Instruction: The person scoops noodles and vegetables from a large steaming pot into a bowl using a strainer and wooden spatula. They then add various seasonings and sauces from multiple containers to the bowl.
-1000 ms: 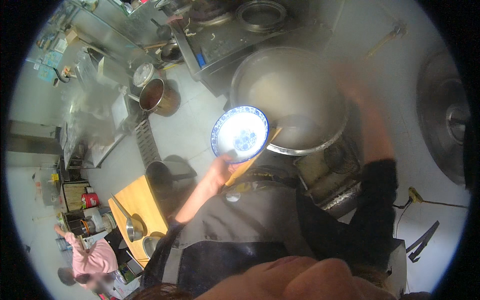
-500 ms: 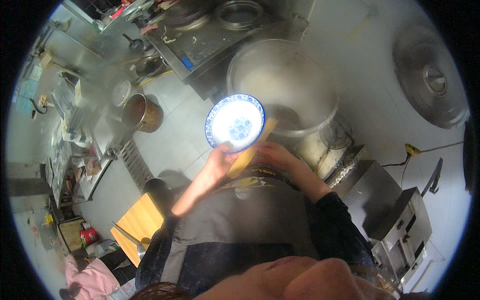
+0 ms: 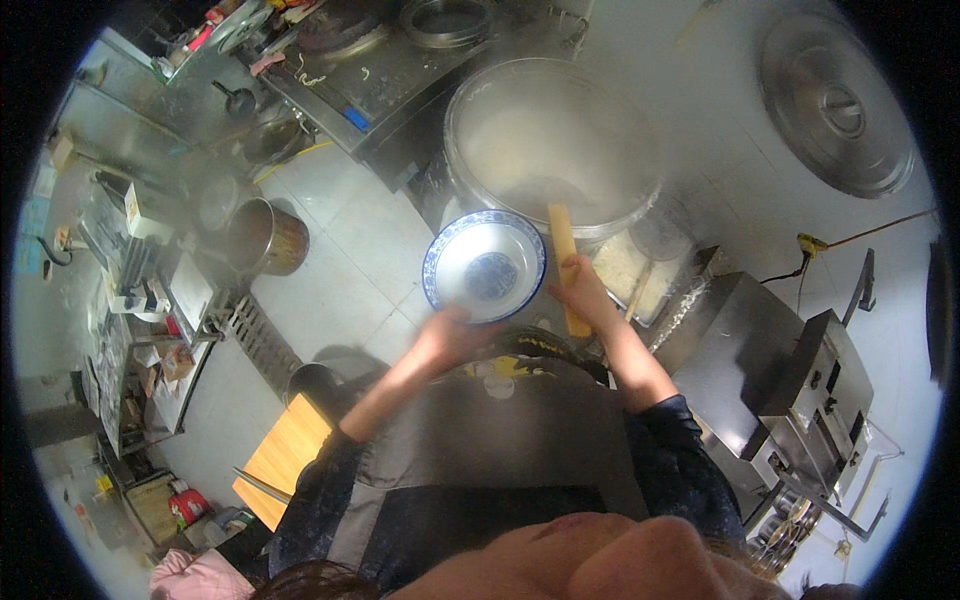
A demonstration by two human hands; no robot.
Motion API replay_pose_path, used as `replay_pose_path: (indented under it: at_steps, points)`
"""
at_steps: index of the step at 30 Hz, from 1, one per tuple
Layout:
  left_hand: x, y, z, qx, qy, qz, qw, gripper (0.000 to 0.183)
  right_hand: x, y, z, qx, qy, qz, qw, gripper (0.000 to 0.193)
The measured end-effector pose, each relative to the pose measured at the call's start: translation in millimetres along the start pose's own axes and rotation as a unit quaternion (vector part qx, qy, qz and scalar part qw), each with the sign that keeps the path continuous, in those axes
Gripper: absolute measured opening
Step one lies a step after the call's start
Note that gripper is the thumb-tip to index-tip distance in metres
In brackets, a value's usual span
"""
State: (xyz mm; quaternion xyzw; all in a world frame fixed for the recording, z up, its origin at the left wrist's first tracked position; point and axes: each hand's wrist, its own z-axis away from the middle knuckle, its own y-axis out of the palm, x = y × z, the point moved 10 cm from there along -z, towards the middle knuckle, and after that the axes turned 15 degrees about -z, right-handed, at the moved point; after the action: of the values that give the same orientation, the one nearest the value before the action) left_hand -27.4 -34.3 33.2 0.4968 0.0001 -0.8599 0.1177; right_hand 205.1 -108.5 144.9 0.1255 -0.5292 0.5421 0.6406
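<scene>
My left hand point(image 3: 452, 340) grips the near rim of a white bowl point(image 3: 487, 268) with a blue patterned border. The bowl is tilted and looks empty inside. My right hand point(image 3: 584, 292) is closed around a flat, pale wooden handle point(image 3: 562, 238) just right of the bowl. The handle's far end reaches over the near rim of a large steaming metal pot point(image 3: 458, 170). A dark rounded shape shows in the pot there, but steam blurs whether it belongs to the handle. Cloudy liquid fills the pot.
A tray with pale contents point(image 3: 640, 275) stands right of the pot, beside a steel box appliance point(image 3: 725, 350). Behind is a stove top point(image 3: 400, 75). A metal bucket point(image 3: 275, 238) stands on the floor at left; a wooden board point(image 3: 285, 455) lies near my left elbow. A lid point(image 3: 840, 110) hangs on the wall.
The bowl has shifted slightly right and nearer to me. My right hand has moved right and the wooden handle has swung more upright, away from the bowl. My view has turned slightly.
</scene>
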Motion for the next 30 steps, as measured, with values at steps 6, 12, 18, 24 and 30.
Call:
replay_pose_path:
  at_steps: [6,12,18,24,30]
  points:
    - [-52,10,8,-0.038,0.012,0.227,0.973,0.064,-12,-26,35,-0.065,-0.087,0.246,0.963,0.050]
    - [-61,30,7,-0.115,-0.081,0.541,0.829,0.058,-51,-59,17,-0.105,-0.111,0.225,0.962,0.053]
    - [-43,39,-10,-0.167,-0.120,0.588,0.782,0.056,-93,-93,-30,-0.128,-0.030,0.215,0.968,0.030]
    - [-60,41,-9,-0.192,-0.065,0.561,0.803,0.056,-108,-107,-62,-0.128,-0.061,0.249,0.958,0.030]
    - [-54,46,-11,-0.186,-0.086,0.612,0.763,0.051,-112,-117,-68,-0.102,-0.026,0.213,0.971,0.029]
